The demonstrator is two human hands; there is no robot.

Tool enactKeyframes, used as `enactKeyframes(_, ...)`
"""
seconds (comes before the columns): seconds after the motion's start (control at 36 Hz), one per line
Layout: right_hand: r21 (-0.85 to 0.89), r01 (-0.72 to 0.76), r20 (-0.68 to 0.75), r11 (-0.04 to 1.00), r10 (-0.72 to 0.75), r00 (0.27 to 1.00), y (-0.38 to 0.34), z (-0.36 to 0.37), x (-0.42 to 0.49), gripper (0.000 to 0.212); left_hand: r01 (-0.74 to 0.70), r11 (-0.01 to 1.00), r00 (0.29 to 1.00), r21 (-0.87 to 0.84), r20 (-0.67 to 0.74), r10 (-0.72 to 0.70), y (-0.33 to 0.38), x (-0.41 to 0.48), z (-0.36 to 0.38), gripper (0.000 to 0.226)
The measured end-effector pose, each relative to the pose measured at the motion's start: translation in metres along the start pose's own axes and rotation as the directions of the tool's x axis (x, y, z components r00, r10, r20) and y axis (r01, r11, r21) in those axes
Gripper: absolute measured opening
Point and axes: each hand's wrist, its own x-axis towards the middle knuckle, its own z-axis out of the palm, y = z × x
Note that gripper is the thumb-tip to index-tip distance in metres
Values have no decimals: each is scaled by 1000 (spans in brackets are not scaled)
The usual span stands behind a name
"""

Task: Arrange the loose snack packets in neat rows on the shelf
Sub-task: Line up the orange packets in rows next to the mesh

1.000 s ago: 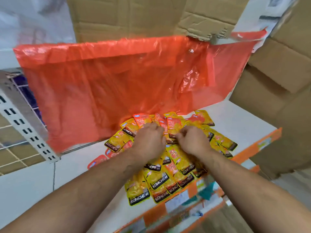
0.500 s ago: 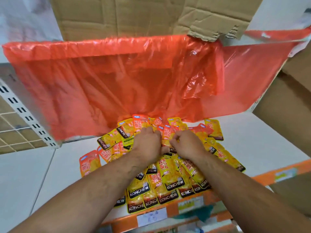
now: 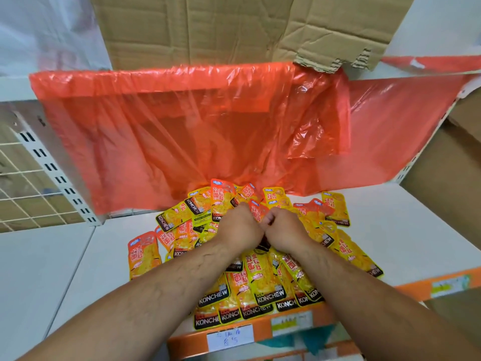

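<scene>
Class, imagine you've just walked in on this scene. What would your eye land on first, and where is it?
A big translucent orange plastic sheet hangs across the upper middle, under cardboard. Below it, a jumbled heap of yellow-and-orange snack packets covers the white shelf, some reaching its front edge. The left hand and right hand meet in the heap's middle, fingers curled among the packets.

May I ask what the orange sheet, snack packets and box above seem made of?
Orange sheet: thin translucent plastic film, glossy; it creases and shows shapes behind. Snack packets: probably printed plastic or foil pouches, shiny highlights. Box: matte brown corrugated cardboard; fluting shows at its torn edge.
</scene>
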Motion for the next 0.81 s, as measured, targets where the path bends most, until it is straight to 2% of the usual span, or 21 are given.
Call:
enactKeyframes(0.11,4,-8,16,1000,8,1000,0,0,-1,10,127,976,992,-175,28,-124,0,11,-4,17)
enactKeyframes(0.19,78,-22,28,997,19,999,0,-1,-1,19,203,939,979,-279,35,-201,-1,16,-5,9)
enactKeyframes(0.25,157,-26,38,987,20,999,1,0,-1,23,219,928,976,-303,55,-212,-2,17,-5,6)
enactKeyframes(0.36,235,-14,30,972,7,1000,3,-2,-2,24,226,914,974,-336,78,-212,-3,19,-4,12)
enactKeyframes(0.47,304,-4,-15,953,9,1000,1,-7,-3,47,252,840,965,-480,57,-256,-10,23,-2,15)
enactKeyframes(0.56,414,-75,-4,907,85,996,-5,-8,1,62,260,777,959,-573,62,-275,-15,21,-6,13)
enactKeyframes(0.58,449,-102,16,888,106,994,-8,-6,3,60,268,751,956,-604,70,-285,-17,21,-8,14)
enactKeyframes(0.61,471,-120,31,874,120,992,-10,-6,4,50,275,720,953,-637,80,-294,-20,20,-11,14)
enactKeyframes(0.64,482,-124,39,867,121,992,-13,-4,5,32,285,687,949,-669,93,-302,-23,17,-15,13)
enactKeyframes(0.67,505,-129,49,854,121,991,-17,-3,5,25,290,648,946,-704,108,-305,-26,14,-18,10)
enactKeyframes(0.72,548,-135,94,825,100,991,-26,1,3,42,295,583,941,-757,124,-315,-33,9,-25,12)
enactKeyframes(0.81,620,-127,137,774,52,989,-41,9,1,38,265,583,944,-768,82,-321,-50,0,-34,23)
